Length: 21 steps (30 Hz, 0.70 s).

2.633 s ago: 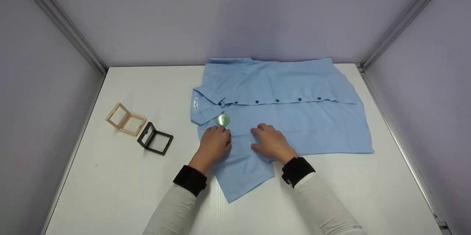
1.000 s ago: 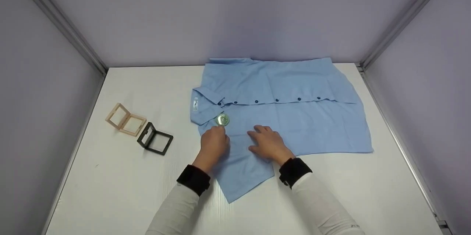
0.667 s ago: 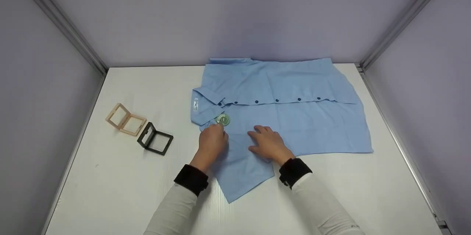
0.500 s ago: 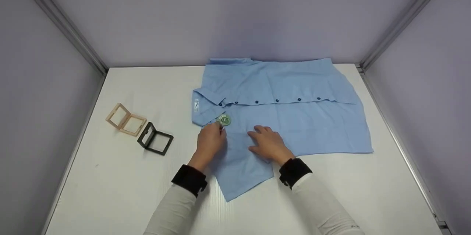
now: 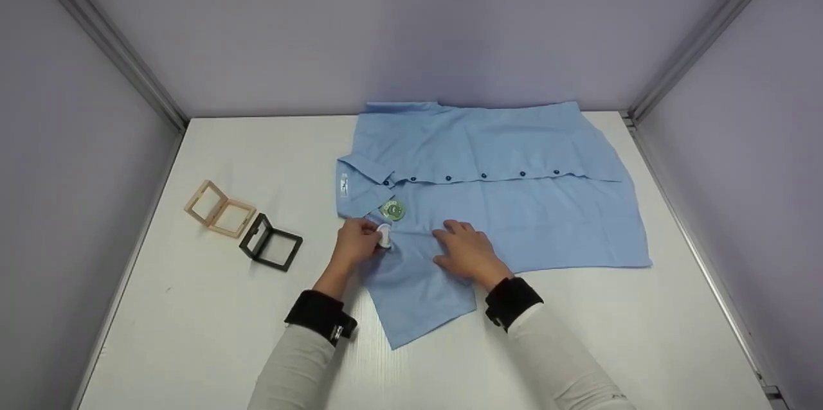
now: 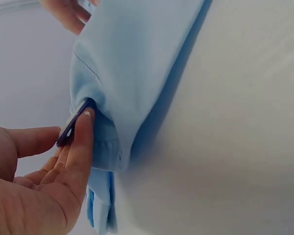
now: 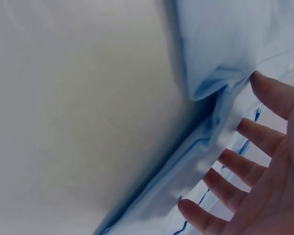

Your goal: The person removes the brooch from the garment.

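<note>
A light blue short-sleeved shirt [image 5: 546, 217] lies front up with its collar to the left and dark buttons along the middle. Near the collar, a round green badge [image 5: 392, 209] sits on the cloth. Just below that badge, my left hand [image 5: 355, 240] pinches a round badge [image 5: 384, 236], whose white side shows in the head view. In the left wrist view the pinched badge [image 6: 74, 122] is edge-on between thumb and fingers, its far edge against a bulge of shirt cloth. My right hand [image 5: 472, 249] rests on the shirt, fingers spread, fingertips on the fabric.
At the left of the white table [image 5: 193, 320] two small hinged frames stand unfolded, one light wood [image 5: 222, 207] and one black [image 5: 271, 243]. Grey panels [image 5: 411, 31] enclose the back and sides. The shirt's near sleeve [image 5: 421, 313] points toward the person.
My left hand has moved left and slightly back from beside the green badge, and the white-sided badge has come into view. The near sleeve has shifted slightly left. My right hand stays nearly still.
</note>
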Motion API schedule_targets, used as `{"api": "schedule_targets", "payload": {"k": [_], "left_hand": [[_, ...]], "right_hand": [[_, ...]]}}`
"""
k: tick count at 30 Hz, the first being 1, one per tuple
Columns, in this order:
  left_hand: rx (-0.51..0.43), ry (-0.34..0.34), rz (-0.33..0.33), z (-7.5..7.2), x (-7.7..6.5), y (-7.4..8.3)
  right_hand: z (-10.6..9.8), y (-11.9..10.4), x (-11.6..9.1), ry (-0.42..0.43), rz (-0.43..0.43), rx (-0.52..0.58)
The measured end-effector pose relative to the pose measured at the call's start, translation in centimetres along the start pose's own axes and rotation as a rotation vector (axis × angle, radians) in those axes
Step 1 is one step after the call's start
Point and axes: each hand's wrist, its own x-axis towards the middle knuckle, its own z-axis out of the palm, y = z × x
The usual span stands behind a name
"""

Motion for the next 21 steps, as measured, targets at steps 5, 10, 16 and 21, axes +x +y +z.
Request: {"api": "schedule_targets", "payload": {"k": [5, 10, 16, 21], "left_hand": [[-0.118, -0.036, -0.063, 0.0, 0.0, -0.5], [-0.082, -0.035, -0.064, 0.0, 0.0, -0.6], [0.024, -0.005, -0.028, 0.0, 0.0, -0.6], [0.057, 0.039, 0.0, 0.1, -0.1, -0.5]], "right_hand": [[0.1, -0.5, 0.1, 0.009, -0.019, 0.0], [0.2, -0.9, 0.6, 0.022, -0.055, 0.098], [0.2, -1.5, 1.4, 0.05, -0.094, 0.212], [0.2, -2.5, 2.3, 0.054, -0.144, 0.252]]}}
